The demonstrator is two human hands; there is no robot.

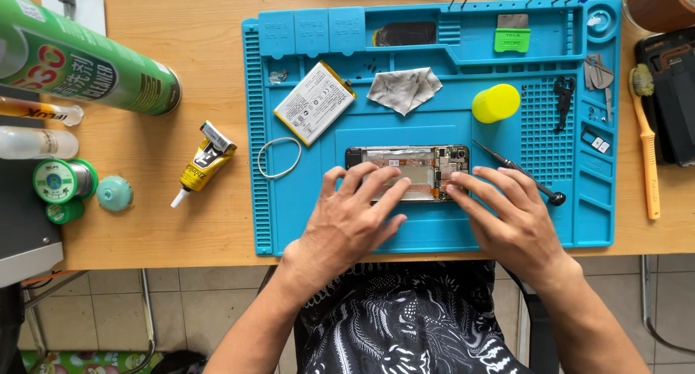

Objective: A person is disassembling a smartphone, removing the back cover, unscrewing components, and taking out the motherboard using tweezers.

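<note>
At the far left, a green spray can (pixel 87 62) lying on the wooden table (pixel 188 229), below it a solder spool (pixel 64 180) and a small teal cap (pixel 114 193). Further right, a yellow glue tube (pixel 203 164) with the white nozzle pointing down-left. Then the blue mat (pixel 289 222), with a rubber band (pixel 279 157) near its left edge and a white battery (pixel 314 102) tilted just above the band. Next, a grey cloth (pixel 404 89), crumpled, in the upper middle of the mat. Below the cloth, the opened phone (pixel 407 165), lying flat and lengthwise in the middle of the mat, inner parts facing up. Left hand (pixel 347 222) spread flat, fingers open and stretched, fingertips pressing on the left and middle part of the phone, gripping nothing. Right hand (pixel 510 218) also open, fingers extended, tips touching the right end of the phone. Above the right hand, a yellow cap (pixel 496 103). Just beside the right hand, dark tweezers (pixel 517 171) lying diagonally. Beyond the right edge of the mat, an orange brush (pixel 646 142).
</note>
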